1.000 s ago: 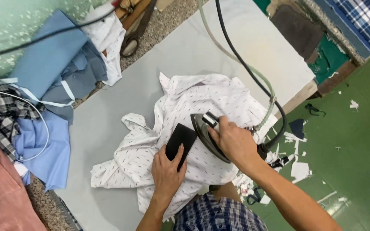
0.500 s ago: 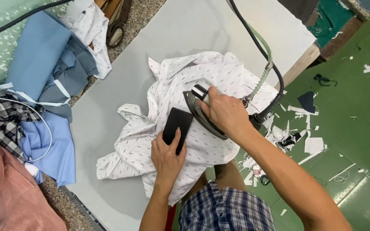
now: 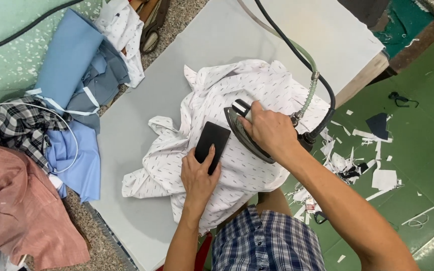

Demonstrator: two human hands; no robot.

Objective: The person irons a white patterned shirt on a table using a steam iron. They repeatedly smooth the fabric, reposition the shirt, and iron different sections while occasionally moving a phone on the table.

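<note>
- right hand (image 3: 269,131) wrapped tight round the iron (image 3: 244,135), just right of the black template (image 3: 212,144)
- left hand (image 3: 198,176) flat, pinning template's near end onto the white shirt (image 3: 237,100); its long axis runs away from the person

A white cotton shirt with small dark dashes (image 3: 247,95) lies on the pale grey padded desk (image 3: 136,211). On it sits a flat black rectangular pad (image 3: 212,140). Nearby are light blue folded cloth (image 3: 69,55), black-and-white checked fabric (image 3: 13,125), salmon pink fabric (image 3: 16,206) and a green painted floor (image 3: 423,135).
</note>
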